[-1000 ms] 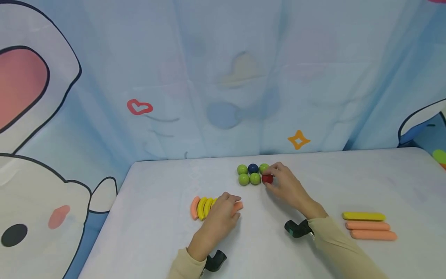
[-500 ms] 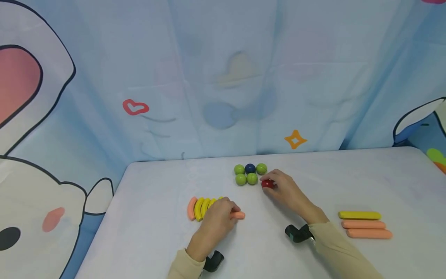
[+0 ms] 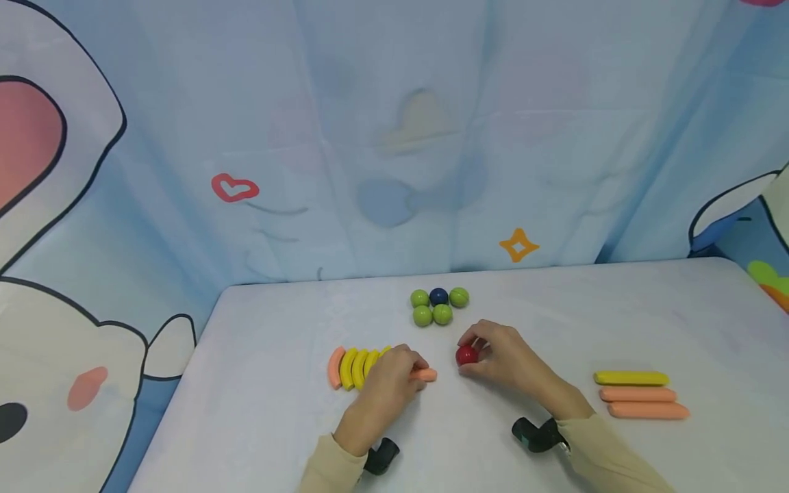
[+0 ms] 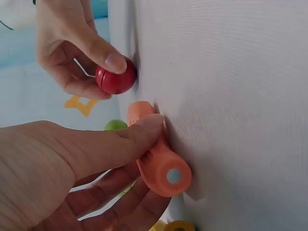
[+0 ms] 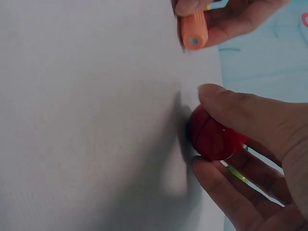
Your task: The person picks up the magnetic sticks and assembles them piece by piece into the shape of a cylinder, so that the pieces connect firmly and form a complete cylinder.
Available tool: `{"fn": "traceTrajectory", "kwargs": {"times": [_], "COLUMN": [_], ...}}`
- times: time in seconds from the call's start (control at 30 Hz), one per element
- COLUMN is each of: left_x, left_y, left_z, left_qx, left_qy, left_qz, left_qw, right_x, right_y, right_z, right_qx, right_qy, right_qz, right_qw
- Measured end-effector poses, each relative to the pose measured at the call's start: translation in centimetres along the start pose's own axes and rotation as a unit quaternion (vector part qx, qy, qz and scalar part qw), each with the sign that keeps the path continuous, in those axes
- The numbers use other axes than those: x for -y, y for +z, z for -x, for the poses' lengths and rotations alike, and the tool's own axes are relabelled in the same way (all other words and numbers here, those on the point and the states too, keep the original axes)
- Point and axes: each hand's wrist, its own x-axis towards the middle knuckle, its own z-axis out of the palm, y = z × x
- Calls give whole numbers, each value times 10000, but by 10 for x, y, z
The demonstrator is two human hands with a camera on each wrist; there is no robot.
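Observation:
In the head view my right hand (image 3: pixel 502 359) pinches a shiny red ball (image 3: pixel 466 355) between thumb and fingers, low over the table. The right wrist view shows a groove round the red ball (image 5: pixel 216 132). My left hand (image 3: pixel 385 383) holds a short, curved orange stick (image 3: pixel 424 374) to its left. In the left wrist view, thumb and fingers pinch that orange stick (image 4: pixel 161 166), which has a pale round disc in its end. Beside the left hand lies a row of curved yellow sticks (image 3: pixel 359 368), partly hidden by the hand, with another curved orange stick (image 3: pixel 335 368) at its left end.
Several green balls (image 3: pixel 422 315) and a dark blue ball (image 3: pixel 439 296) sit in two rows at the back of the white table (image 3: pixel 277 329). A straight yellow stick (image 3: pixel 631 378) and two straight orange sticks (image 3: pixel 647 410) lie at right. A printed curtain (image 3: pixel 345 150) hangs behind.
My right hand has drawn the red ball away from the green balls, toward me. The orange stick in my left hand has turned from slanted to nearly level. The head view has shifted slightly.

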Motion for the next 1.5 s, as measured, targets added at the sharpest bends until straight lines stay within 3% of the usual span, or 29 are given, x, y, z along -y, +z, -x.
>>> {"fn": "traceTrajectory", "kwargs": {"times": [0.27,0.47,0.77,1.0,1.5], "left_x": [5,6,4,1,1], "left_y": [3,4,4,3,4], "left_z": [-1,-4,-7,-8,-11], "left_qx": [-74,-58,-3,94,186], "left_qy": [199,218,215,120,163], "left_qz": [266,373,252,411,417], "left_qw": [9994,9990,9995,9990,9988], "right_x": [14,21,30,31,33], "right_y": [4,9,15,21,19], "right_z": [5,6,4,3,5], "right_qx": [353,401,380,171,139], "right_qy": [-510,-646,-387,-584,-585], "right_qz": [97,373,754,849,929], "right_qw": [9980,9964,9957,9945,9939]}}
